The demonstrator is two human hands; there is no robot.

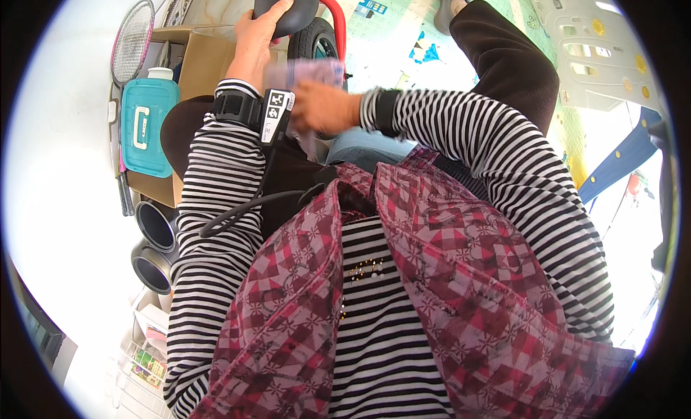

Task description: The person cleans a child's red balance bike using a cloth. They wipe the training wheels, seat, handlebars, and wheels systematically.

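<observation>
My left hand (259,38) grips a black bicycle saddle (289,11) near the top of the view, its thumb lying over the saddle's surface. Close by on the right, my right hand (321,107) is blurred and holds a pinkish-purple cloth (307,71), part of which hangs below the fingers. Beyond the cloth are a small black tyre (312,41) and a red curved frame part or guard (336,19). How the saddle joins the rest of the small cycle is hidden.
Left of me are a cardboard box (202,57), a teal lidded container (151,130), a badminton racket (132,44) and dark cylindrical vessels (155,224). A patterned mat (399,19) lies ahead. At right stand a translucent plastic panel (599,52) and a blue strip (621,157).
</observation>
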